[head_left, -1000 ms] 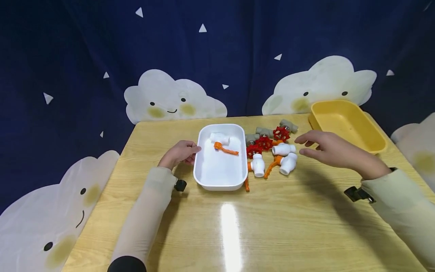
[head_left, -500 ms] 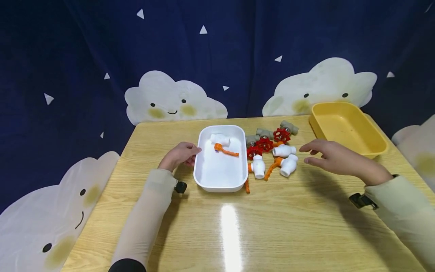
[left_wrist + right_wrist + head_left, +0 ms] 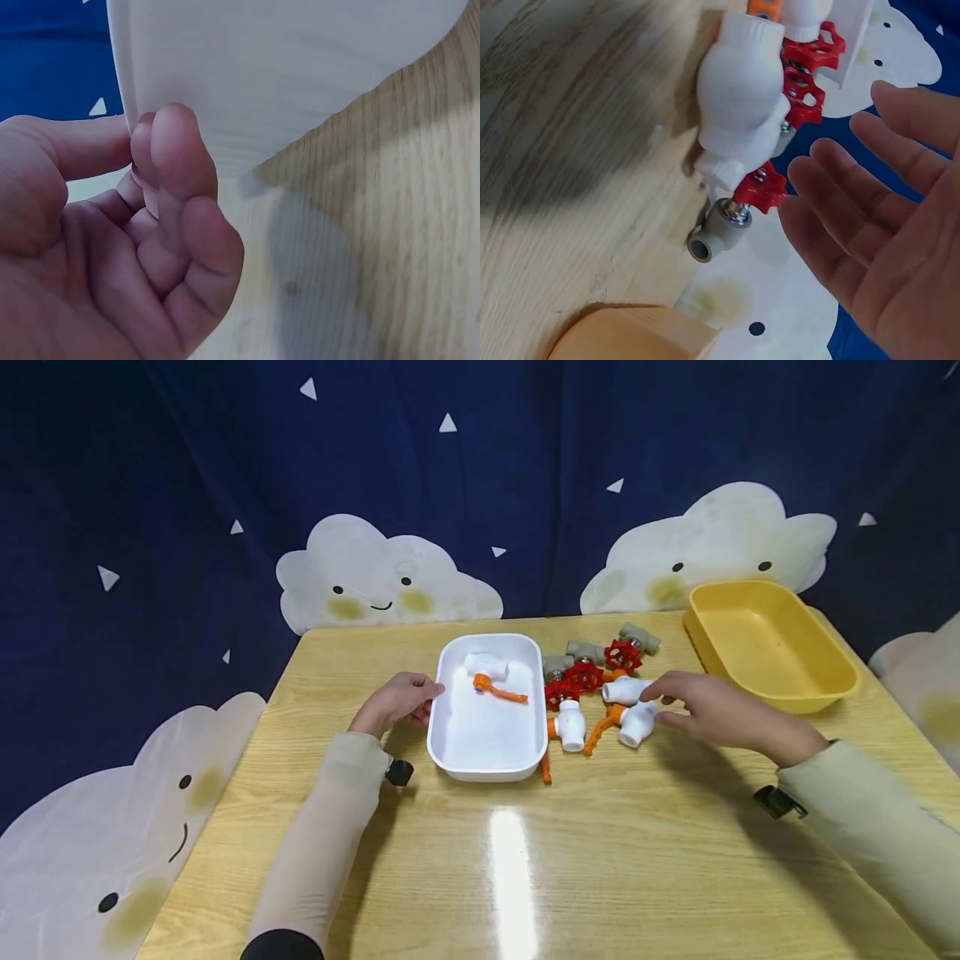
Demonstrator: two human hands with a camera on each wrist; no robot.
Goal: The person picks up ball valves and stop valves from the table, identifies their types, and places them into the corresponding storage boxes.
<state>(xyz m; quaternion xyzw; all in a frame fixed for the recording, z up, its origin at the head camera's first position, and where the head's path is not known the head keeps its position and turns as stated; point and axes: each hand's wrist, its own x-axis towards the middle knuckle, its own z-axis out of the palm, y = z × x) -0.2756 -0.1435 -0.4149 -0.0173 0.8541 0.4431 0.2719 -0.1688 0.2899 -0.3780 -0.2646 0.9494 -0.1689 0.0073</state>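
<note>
My left hand pinches the left rim of a white plastic tray; in the left wrist view, thumb and fingertips meet at the edge of the tray wall. Inside the tray lies a white ball valve with an orange lever. Over the loose valves right of the tray hovers my right hand, fingers spread and relaxed. Closest to its fingertips are two white ball valves, one nearer and one farther. The right wrist view shows a gap between the fingers and the white valve.
Another white ball valve lies against the tray's right side. Behind it several grey valves with red handwheels sit in a slanting row. A yellow bin stands at the back right of the wooden table, before a dark blue curtain.
My right hand drew back slightly to the right, then moved left to above the white ball valves. The left hand and the tray have stayed in place.
</note>
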